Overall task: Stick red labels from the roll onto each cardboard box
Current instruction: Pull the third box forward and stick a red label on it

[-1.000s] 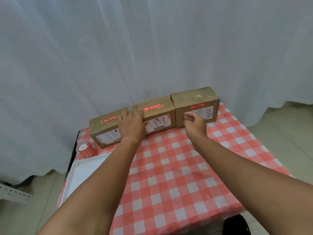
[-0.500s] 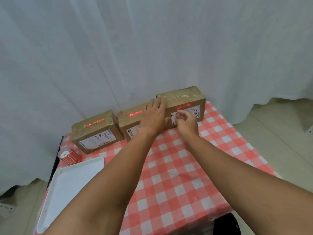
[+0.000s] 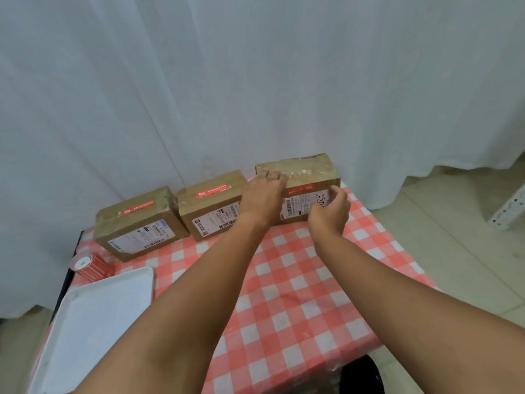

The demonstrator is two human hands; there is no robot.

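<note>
Three cardboard boxes stand in a row at the table's back edge. The left box (image 3: pixel 136 226) and the middle box (image 3: pixel 211 206) each carry a red label on top. The right box (image 3: pixel 309 170) has a red label (image 3: pixel 301 189) on its front face above a white shipping sticker. My left hand (image 3: pixel 262 194) holds the right box at its top left corner, fingers bent over the top edge. My right hand (image 3: pixel 329 210) is against that box's front face, thumb up near the label's right end, fingers loosely curled with nothing seen in them. The label roll (image 3: pixel 91 265) lies at the far left.
A white tray (image 3: pixel 93 322) sits at the table's front left, just before the roll. The red and white checked cloth (image 3: pixel 298 294) covers the table. White curtains hang right behind the boxes. Floor shows to the right, with a dark object under the table's front edge.
My left hand went from the middle box to the right box's top left corner. My right hand slid rightward along the red label on the right box's front.
</note>
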